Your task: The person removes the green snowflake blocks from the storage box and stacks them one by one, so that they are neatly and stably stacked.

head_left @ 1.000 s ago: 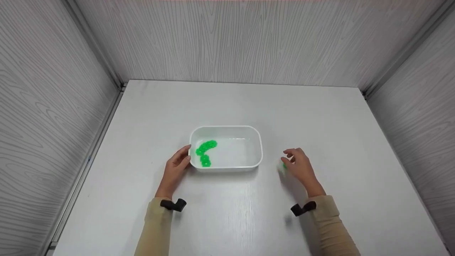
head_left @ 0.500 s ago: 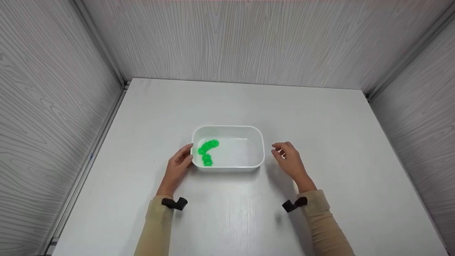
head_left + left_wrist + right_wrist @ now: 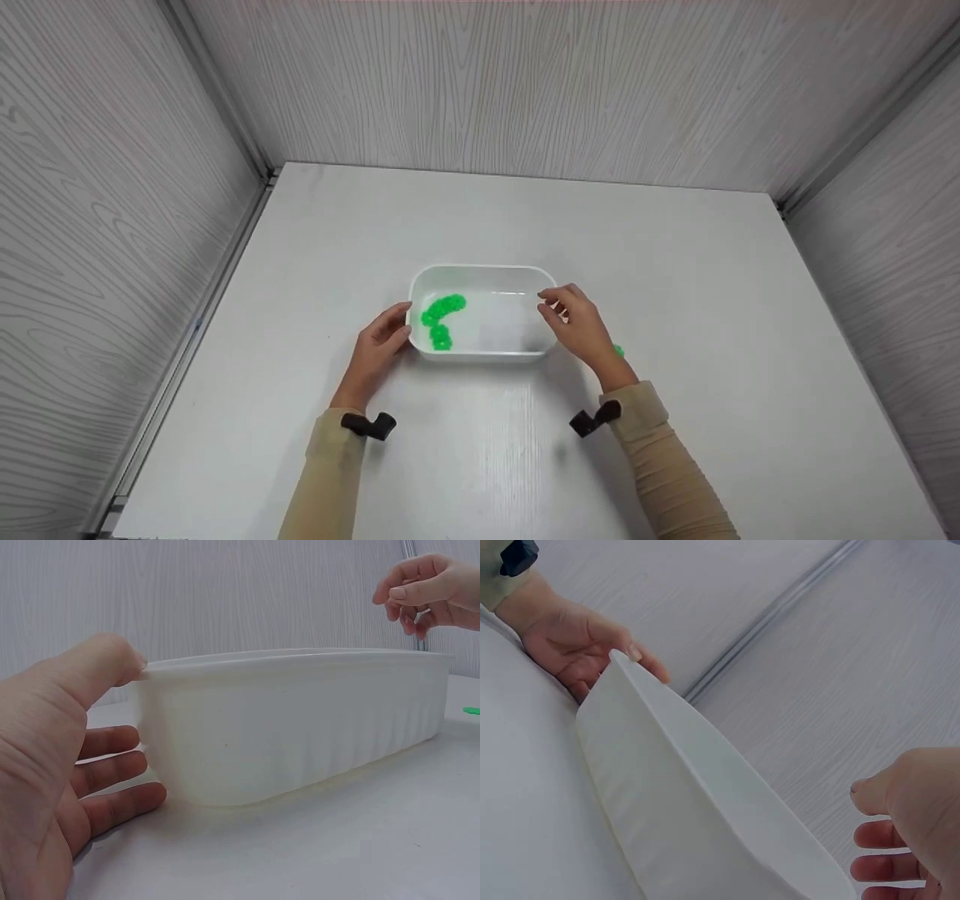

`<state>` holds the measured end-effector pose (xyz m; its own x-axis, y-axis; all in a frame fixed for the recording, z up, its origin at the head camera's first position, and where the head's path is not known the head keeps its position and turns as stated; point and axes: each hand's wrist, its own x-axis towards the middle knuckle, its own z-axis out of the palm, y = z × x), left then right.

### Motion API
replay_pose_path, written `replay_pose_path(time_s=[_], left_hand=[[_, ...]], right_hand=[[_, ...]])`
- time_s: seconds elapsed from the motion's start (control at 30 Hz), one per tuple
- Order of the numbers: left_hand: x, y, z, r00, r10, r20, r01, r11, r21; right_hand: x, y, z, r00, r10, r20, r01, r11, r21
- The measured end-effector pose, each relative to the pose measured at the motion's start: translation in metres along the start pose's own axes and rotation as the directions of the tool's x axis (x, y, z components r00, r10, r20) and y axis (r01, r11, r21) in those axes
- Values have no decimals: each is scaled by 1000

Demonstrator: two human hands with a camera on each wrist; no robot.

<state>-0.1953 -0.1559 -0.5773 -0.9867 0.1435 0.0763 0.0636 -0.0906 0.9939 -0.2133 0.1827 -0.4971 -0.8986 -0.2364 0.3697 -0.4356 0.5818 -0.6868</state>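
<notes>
A white rectangular plastic tub (image 3: 487,356) with rounded corners stands on the table. Bright green, bumpy-edged plastic pieces (image 3: 442,307) lie in a bent row inside its left end; whether they are joined cannot be told. My left hand (image 3: 375,349) holds the tub's left end, thumb at the rim (image 3: 262,660) and other fingers against the outer wall. Over the right rim hangs my right hand (image 3: 577,326), fingers loosely bent and thumb apart. Nothing shows between those fingers in the right wrist view, where the hand (image 3: 915,825) is beside the tub.
Another green piece (image 3: 619,350) lies on the white table (image 3: 712,300), partly behind my right wrist; the left wrist view also catches a green piece (image 3: 471,710). Grey wood-grain panels (image 3: 525,90) wall the table at back and sides.
My right hand has moved left, from beside the green piece on the table to above the tub's right rim. The left hand keeps its place on the tub.
</notes>
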Motion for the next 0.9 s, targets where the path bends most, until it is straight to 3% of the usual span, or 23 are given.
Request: replay_pose_path(time_s=[0.23, 0.57, 0.77, 0.9], left_hand=[[1, 1, 0, 1000, -26, -7, 26, 997, -78], [3, 4, -3, 998, -58, 6, 58, 995, -77], [4, 5, -5, 998, -57, 21, 59, 993, -100], [4, 4, -5, 998, -66, 16, 67, 993, -100]], right_hand=[[12, -6, 21, 993, -1, 122, 2, 1000, -10], [35, -11, 43, 966, 13, 257, 0, 999, -51], [45, -15, 55, 918, 8, 396, 18, 998, -64], [57, -20, 63, 883, 106, 458, -55, 991, -123]])
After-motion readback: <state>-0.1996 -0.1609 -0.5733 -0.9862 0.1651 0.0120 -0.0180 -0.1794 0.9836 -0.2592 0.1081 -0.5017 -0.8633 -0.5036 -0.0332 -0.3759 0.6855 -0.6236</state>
